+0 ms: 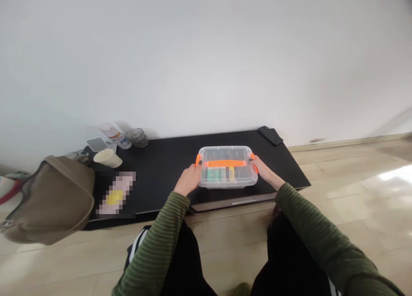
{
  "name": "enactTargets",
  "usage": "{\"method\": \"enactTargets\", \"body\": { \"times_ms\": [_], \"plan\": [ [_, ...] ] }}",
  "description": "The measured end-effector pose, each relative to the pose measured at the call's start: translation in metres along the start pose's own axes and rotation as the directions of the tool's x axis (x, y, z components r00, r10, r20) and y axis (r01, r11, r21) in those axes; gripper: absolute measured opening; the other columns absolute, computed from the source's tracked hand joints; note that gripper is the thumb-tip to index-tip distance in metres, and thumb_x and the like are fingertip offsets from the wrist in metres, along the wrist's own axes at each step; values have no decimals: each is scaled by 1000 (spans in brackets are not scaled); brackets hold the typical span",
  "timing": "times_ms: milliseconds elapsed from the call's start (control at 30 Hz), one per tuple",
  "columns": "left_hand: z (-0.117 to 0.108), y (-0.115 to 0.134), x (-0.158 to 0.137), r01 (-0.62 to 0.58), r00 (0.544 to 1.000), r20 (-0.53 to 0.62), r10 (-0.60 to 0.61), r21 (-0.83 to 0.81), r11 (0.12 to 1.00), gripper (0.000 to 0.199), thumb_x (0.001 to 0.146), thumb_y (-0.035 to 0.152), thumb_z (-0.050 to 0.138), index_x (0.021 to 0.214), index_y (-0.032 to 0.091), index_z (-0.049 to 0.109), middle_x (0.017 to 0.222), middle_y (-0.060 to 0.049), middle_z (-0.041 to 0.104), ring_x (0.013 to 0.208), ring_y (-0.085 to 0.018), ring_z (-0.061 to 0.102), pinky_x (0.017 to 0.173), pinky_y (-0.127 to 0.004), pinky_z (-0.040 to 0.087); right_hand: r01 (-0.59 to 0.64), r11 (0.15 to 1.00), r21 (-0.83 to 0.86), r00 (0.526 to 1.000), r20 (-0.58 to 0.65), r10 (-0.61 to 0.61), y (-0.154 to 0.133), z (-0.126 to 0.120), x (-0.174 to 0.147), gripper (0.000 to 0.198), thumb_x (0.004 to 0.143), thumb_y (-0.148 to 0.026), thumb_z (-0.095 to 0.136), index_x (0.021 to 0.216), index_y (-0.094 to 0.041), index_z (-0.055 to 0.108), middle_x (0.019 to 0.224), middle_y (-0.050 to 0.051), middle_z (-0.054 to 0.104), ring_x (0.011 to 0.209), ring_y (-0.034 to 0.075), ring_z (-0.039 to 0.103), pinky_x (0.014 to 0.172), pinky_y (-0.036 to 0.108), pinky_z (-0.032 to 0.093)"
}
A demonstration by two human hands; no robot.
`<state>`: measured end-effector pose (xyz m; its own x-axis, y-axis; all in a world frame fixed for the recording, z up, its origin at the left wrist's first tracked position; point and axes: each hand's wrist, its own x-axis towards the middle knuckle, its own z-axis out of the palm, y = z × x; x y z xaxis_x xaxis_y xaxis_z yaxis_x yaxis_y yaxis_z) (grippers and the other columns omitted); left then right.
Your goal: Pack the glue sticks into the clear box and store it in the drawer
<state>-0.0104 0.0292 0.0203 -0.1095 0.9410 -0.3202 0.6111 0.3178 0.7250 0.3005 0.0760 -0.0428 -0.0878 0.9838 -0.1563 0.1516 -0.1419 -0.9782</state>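
A clear plastic storage box (225, 153) with an orange carry handle (224, 163) on its lid is at the middle of the low black cabinet (167, 158). Green and yellow items (219, 173) show through the lid, too small to name. My left hand (189, 176) grips the box's left side, its thumb by the orange latch (198, 160). On the opposite side, my right hand (262, 167) is closed around the edge by the other orange latch (252, 157). Both hands' lower fingers are partly hidden. Whether the box rests on the cabinet or is slightly raised I cannot tell.
Left on the cabinet are a paper cup (108, 158), a spray can (114, 136), a dark glass jar (137, 137) and a blurred-out pinkish item (117, 193). A brown bag (54, 197) stands at the left end. Black remotes (270, 135) lie back right, near the white wall (206, 64).
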Motion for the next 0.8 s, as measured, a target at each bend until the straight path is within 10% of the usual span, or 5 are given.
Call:
{"method": "enactTargets", "body": {
  "times_ms": [200,467,800],
  "plan": [
    [2,-12,5,5,1000,-3,-6,-130,991,54,90,69,36,77,21,56,50,-2,53,47,-19,53,48,-28,36,-186,970,158,983,30,184,5,-3,2,35,85,-53,45,73,-21,53,60,-1,58,57,16,54,57,28,47],
    [14,-22,13,4,996,90,26,-316,949,51,92,63,33,71,20,51,39,2,47,35,-11,40,38,-23,29,88,944,-318,963,-213,-162,-7,-18,6,43,89,-45,52,125,-23,60,121,9,66,110,24,61,99,40,45],
    [20,-18,17,81,994,98,-44,-420,904,56,92,59,30,59,19,51,36,0,47,31,-10,42,36,-21,27,268,908,-321,960,7,-280,-20,-16,7,45,90,-40,56,132,-26,62,131,4,64,122,25,57,106,39,40]
  ]
}}
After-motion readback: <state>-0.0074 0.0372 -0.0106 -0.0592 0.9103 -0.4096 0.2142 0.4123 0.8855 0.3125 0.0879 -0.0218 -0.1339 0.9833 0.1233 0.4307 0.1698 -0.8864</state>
